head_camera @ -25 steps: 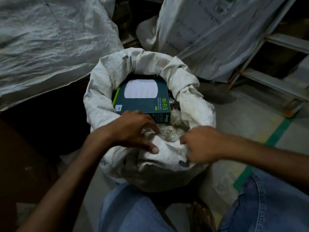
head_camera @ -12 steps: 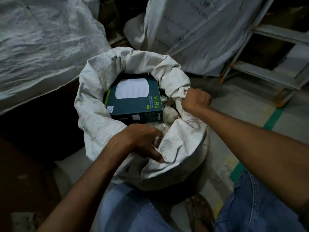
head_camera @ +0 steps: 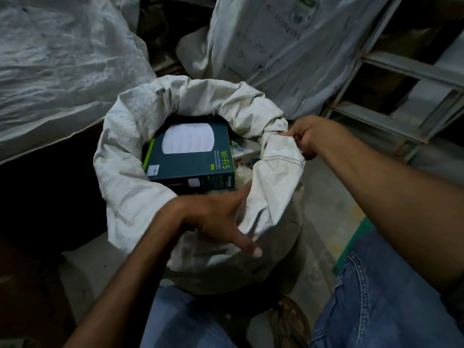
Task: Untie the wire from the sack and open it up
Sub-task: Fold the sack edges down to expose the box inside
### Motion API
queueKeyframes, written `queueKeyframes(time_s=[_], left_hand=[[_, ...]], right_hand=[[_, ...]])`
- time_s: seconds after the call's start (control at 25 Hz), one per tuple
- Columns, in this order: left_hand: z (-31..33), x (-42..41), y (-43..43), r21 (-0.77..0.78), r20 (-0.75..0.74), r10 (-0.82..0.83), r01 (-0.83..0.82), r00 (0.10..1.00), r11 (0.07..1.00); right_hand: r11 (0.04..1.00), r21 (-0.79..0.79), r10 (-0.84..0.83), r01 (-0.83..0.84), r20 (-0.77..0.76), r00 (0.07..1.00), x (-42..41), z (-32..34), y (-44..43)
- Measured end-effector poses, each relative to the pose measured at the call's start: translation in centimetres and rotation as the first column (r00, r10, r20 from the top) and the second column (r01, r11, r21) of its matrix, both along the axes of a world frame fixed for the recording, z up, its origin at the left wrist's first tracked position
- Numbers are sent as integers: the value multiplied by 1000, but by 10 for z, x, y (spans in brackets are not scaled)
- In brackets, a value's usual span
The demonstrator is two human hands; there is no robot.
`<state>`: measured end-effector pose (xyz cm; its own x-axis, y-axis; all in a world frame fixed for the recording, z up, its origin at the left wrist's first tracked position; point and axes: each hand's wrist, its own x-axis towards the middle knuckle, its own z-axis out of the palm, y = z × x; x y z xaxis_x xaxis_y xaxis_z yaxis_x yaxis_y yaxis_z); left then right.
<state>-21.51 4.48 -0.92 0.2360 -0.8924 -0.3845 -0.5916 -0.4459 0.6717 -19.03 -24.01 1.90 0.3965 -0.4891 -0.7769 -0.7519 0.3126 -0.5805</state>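
Right under us, between our denim knees (head_camera: 391,302) and our sandalled foot (head_camera: 288,322), our left hand (head_camera: 221,222) is down on the near lip of the woven sack (head_camera: 130,172), and compared with half a second ago it sits lower and flatter: fingers spread and pressing the cloth outward, thumb hooked over the fold, clamped on nothing so much as pushing the rim down. Now to the right side, where the real change is: our right hand (head_camera: 308,136), which a second ago was pinching the near edge beside the left, has travelled up the rim and is now closed on a bunch of sack fabric at the far right, arm stretched out long and pulling the lip away from the middle. What does that buy us? The mouth gapes wider, the rolled collar stands open all round, and we see no wire anywhere on it, so we judge the untying done and the opening-up nearly finished. Inside, the dark green Wi-Fi 5 box (head_camera: 193,156) lies flat on top, with a white carton (head_camera: 244,153) newly peeking out beside it near the right hand. Further back, large grey sacks (head_camera: 62,59) lean in, and a metal ladder (head_camera: 401,96) stands off to the right.
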Motion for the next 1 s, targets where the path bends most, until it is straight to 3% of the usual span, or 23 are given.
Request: queueKeyframes(time_s=[0.08,0.12,0.16,0.2,0.28,0.32,0.4,0.44,0.48,0.56,0.6,0.68,0.76,0.84,0.92,1.0], left_hand=[[5,3,-2,-92,-148,4,-18,989,996],[2,2,-5,-152,-148,58,-81,987,985],[-3,-2,-8,-209,-60,156,-165,986,964],[-9,-7,-11,-265,122,272,-233,954,936],[-20,-22,-16,-345,567,407,-242,716,907],[-23,-28,-15,-369,678,421,-216,603,904],[-25,-31,-10,-404,765,426,-155,483,902],[-28,-30,-8,-421,782,429,-125,452,899],[-30,-30,-6,-416,799,417,-102,432,903],[-34,-35,-2,-379,846,370,-56,384,924],[-34,-38,1,-383,856,369,-34,361,923],[-33,-41,9,-434,843,418,-29,339,900],[-29,-38,21,-470,784,470,-106,406,876],[-14,-31,38,-339,695,386,-196,607,920],[11,-11,66,-109,553,202,-170,808,979],[26,13,96,88,544,84,-156,835,984]], right_hand=[[999,29,-39,39,-6,999,-2,2,-3],[997,52,-59,60,-8,998,-2,1,-4],[994,87,-67,66,10,998,-1,0,-4],[995,89,-47,44,36,998,0,0,-2],[996,14,85,-86,67,994,2,3,7],[984,-63,171,-167,69,983,1,7,13],[880,-321,388,-351,56,920,-8,22,28],[715,-516,544,-471,-13,839,-16,32,37],[439,-678,692,-589,-163,704,-24,42,48],[-154,-714,796,-683,-499,342,-39,52,76],[-318,-647,797,-693,-578,174,-43,51,87],[-414,-468,799,-780,-598,-65,-43,41,97],[-479,-362,765,-799,-619,-178,-46,34,100],[-615,-343,660,-710,-716,-227,-54,29,101],[-698,-358,571,-620,-801,-181,-65,24,102],[-693,-470,576,-546,-817,-28,-76,21,99]])
